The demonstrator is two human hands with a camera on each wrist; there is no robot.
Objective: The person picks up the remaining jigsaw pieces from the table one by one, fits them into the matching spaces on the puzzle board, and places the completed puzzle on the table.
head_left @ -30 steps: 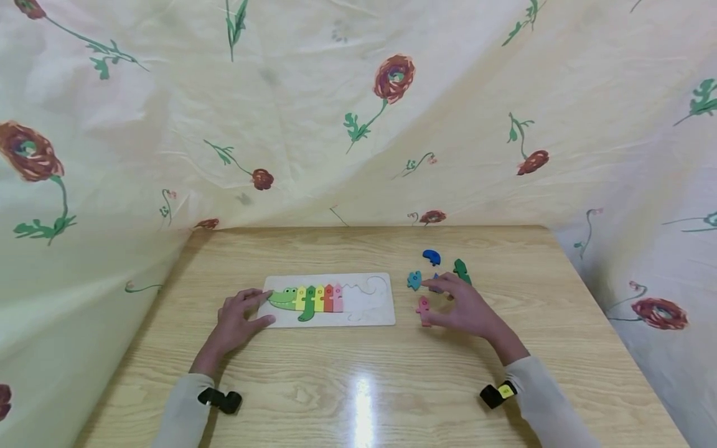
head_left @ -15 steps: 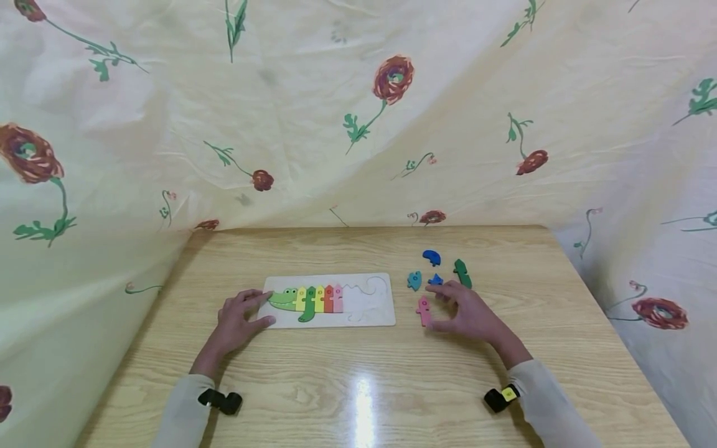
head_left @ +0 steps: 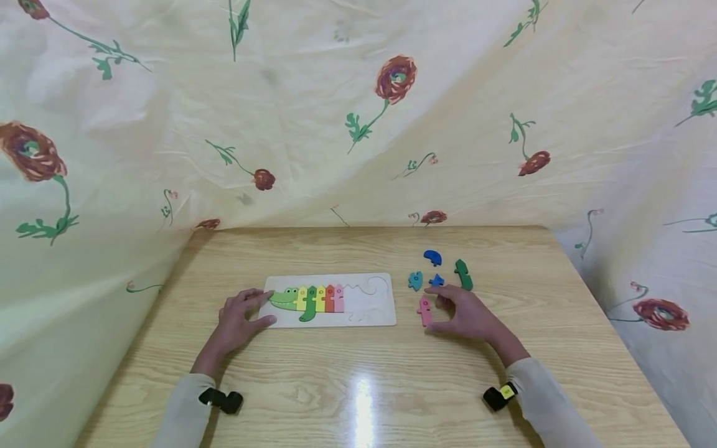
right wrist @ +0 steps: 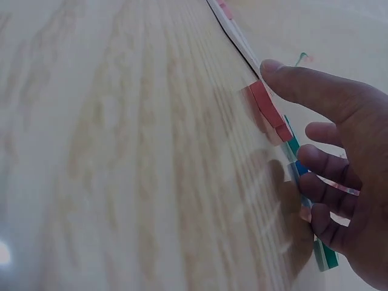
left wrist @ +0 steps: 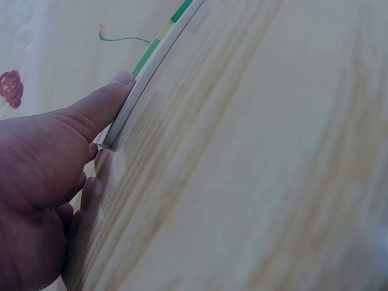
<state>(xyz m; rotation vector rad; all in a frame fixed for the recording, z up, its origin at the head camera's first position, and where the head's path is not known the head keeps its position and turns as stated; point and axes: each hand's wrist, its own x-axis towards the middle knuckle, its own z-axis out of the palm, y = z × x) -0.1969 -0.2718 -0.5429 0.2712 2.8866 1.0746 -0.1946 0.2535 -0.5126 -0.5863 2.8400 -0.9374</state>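
A white puzzle board (head_left: 366, 317) lies on the table, bearing a crocodile (head_left: 284, 299) of green, yellow, red and pink pieces on its left part. My left hand (head_left: 238, 320) rests at the board's left end, index finger and thumb on its surface; the thumb (left wrist: 109, 100) lies along the edge in the left wrist view. Over a loose pink puzzle piece (head_left: 425, 311) hovers my right hand (head_left: 465, 316), thumb and index finger spread apart. In the right wrist view, that piece (right wrist: 267, 109) lies on the table below the thumb, with nothing pinched.
Beyond the right hand lie a dark blue piece (head_left: 432, 257), a light blue piece (head_left: 415, 280), a small blue piece (head_left: 436, 280) and a green piece (head_left: 463, 275). The wooden table (head_left: 302, 386) ends at a flowered cloth (head_left: 313, 124) behind.
My right hand's index finger has drawn back from beside the light blue piece, uncovering the small blue and green pieces. The left hand and the board stay put.
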